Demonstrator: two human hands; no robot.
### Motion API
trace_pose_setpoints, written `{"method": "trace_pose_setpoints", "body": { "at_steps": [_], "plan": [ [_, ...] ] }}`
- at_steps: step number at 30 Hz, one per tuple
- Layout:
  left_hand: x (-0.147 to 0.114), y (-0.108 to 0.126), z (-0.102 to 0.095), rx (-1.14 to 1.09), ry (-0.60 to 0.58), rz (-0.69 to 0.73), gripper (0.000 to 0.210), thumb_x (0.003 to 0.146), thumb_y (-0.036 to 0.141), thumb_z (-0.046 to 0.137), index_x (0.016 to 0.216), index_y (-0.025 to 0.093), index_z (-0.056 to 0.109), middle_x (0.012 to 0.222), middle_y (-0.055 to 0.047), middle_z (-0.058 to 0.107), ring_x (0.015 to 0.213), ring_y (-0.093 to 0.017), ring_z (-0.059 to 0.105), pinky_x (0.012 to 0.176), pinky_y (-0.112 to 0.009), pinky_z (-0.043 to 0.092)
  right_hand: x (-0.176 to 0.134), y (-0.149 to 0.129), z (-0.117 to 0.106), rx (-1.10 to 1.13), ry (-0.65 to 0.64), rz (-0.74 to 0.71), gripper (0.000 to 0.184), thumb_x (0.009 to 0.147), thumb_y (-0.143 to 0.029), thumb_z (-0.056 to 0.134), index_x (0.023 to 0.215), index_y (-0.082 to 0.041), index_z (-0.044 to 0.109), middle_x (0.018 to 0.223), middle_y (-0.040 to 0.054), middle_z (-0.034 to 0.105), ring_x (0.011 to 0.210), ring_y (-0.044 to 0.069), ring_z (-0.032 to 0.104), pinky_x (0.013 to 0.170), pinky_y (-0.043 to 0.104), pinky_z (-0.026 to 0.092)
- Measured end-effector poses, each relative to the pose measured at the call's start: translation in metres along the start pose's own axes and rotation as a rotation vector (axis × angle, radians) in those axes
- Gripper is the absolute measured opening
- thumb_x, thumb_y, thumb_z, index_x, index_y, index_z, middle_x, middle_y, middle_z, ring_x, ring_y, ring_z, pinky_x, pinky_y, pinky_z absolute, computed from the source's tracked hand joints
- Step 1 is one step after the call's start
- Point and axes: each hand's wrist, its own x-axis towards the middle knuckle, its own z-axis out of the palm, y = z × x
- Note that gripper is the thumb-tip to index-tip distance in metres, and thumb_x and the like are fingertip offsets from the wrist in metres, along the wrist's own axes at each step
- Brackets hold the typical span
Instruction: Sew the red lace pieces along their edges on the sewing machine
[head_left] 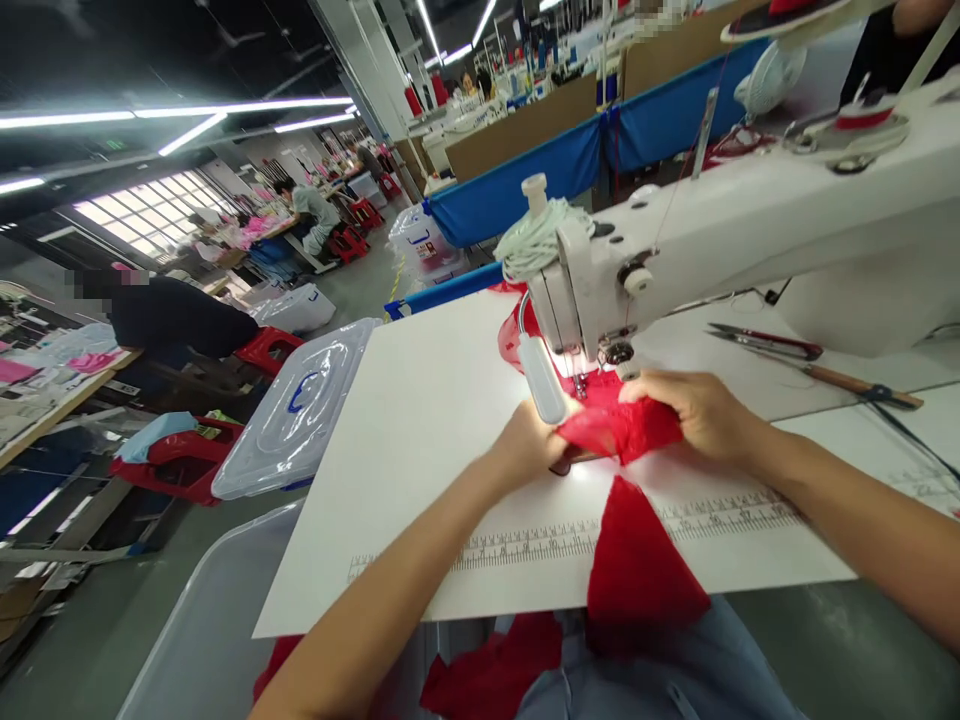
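Red sheer fabric [619,425] lies bunched under the needle area of a white sewing machine [712,240]. My left hand [529,440] is closed on its left edge, beside a small white lamp [544,380] that partly covers the fingers. On the right side, my right hand [694,405] pinches the same fabric, thumb on top, close to the presser foot [579,385]. Below, a red fabric piece [637,560] hangs over the table's front edge onto my lap. More red fabric [495,665] rests on my lap.
Thread snips [765,340] and a wooden-handled tool [862,385] lie right of the machine head. A printed ruler [555,545] runs along the white table [420,400]. Clear plastic bins [300,410] stand at the left. Other people work at tables in the left background.
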Motion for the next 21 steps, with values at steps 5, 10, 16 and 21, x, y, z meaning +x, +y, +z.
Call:
{"method": "trace_pose_setpoints", "body": {
  "at_steps": [5, 10, 16, 21],
  "plan": [
    [-0.018, -0.014, 0.021, 0.376, 0.066, 0.207, 0.019, 0.091, 0.017, 0.049, 0.091, 0.019, 0.068, 0.083, -0.009, 0.065, 0.079, -0.022, 0.062, 0.066, -0.032, 0.052, -0.002, 0.002, -0.001, -0.087, -0.225, -0.146, 0.031, 0.083, 0.002, 0.037, 0.089, -0.021, 0.057, 0.081, 0.0044, 0.058, 0.071, 0.018, 0.05, 0.063, 0.03, 0.04],
    [-0.022, -0.016, 0.024, 0.571, 0.079, 0.337, 0.031, 0.097, 0.012, 0.038, 0.097, 0.015, 0.07, 0.095, -0.012, 0.069, 0.081, -0.02, 0.064, 0.062, -0.029, 0.052, -0.001, -0.003, -0.002, -0.15, -0.292, -0.157, 0.032, 0.082, 0.002, 0.038, 0.094, -0.02, 0.058, 0.086, 0.0061, 0.057, 0.075, 0.021, 0.05, 0.066, 0.033, 0.044],
    [-0.031, 0.003, 0.007, 0.638, -0.016, 0.396, 0.059, 0.103, 0.056, 0.034, 0.121, 0.01, 0.066, 0.124, -0.02, 0.065, 0.097, -0.027, 0.065, 0.073, -0.037, 0.058, -0.003, 0.001, -0.001, -0.212, -0.281, -0.167, 0.026, 0.083, 0.002, 0.038, 0.078, -0.021, 0.049, 0.08, 0.005, 0.054, 0.071, 0.02, 0.046, 0.063, 0.033, 0.041],
    [-0.035, 0.002, 0.004, 0.761, -0.034, 0.376, 0.091, 0.097, 0.07, 0.001, 0.13, 0.014, 0.065, 0.132, -0.023, 0.062, 0.093, -0.03, 0.065, 0.07, -0.043, 0.057, -0.001, 0.002, -0.001, -0.233, -0.269, -0.214, 0.026, 0.079, 0.003, 0.04, 0.081, -0.021, 0.05, 0.081, 0.0057, 0.055, 0.072, 0.021, 0.046, 0.064, 0.034, 0.041]
  ]
}}
